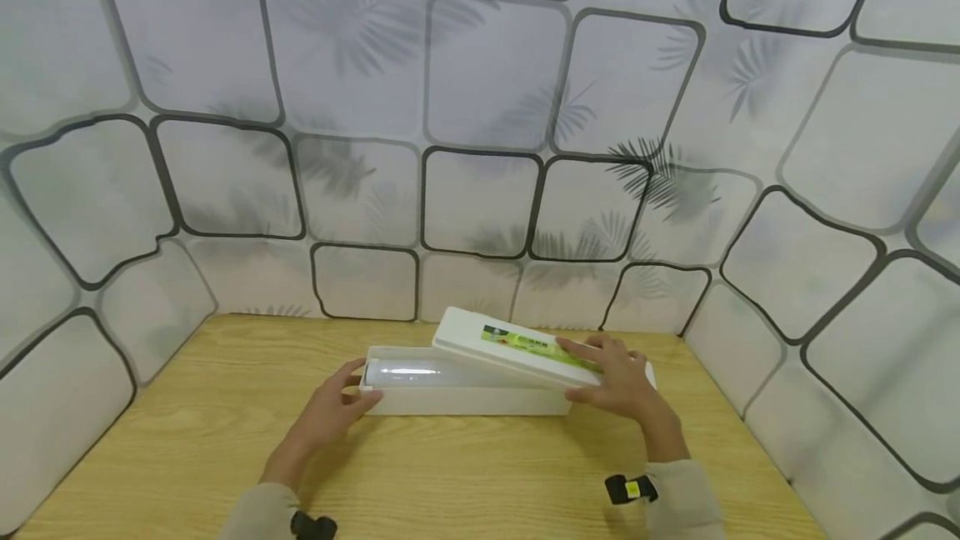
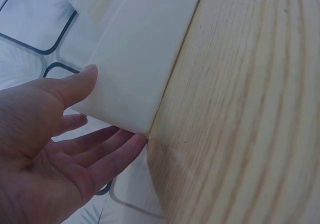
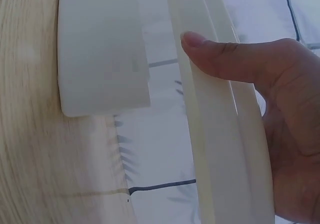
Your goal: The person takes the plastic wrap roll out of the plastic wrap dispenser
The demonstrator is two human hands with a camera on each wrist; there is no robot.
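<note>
A long white box (image 1: 468,402) lies lengthwise on the table, holding a shiny roll of clear film (image 1: 408,372). My left hand (image 1: 336,407) grips the box's left end, thumb on the front face and fingers round the end; in the left wrist view the fingertips (image 2: 139,140) are low at its corner. Above the box's right half, the white lid (image 1: 465,330) with a green label (image 1: 525,344) slants across it. My right hand (image 1: 618,377) holds the lid near its right end. In the right wrist view, the thumb lies on the lid's side (image 3: 215,104), with a gap between lid and box (image 3: 102,59).
The wooden table (image 1: 465,473) runs back to a wall (image 1: 480,207) patterned with dark rounded squares and leaves. Similar wall panels stand at left and right. Dark straps with small devices (image 1: 630,488) sit on my sleeved wrists.
</note>
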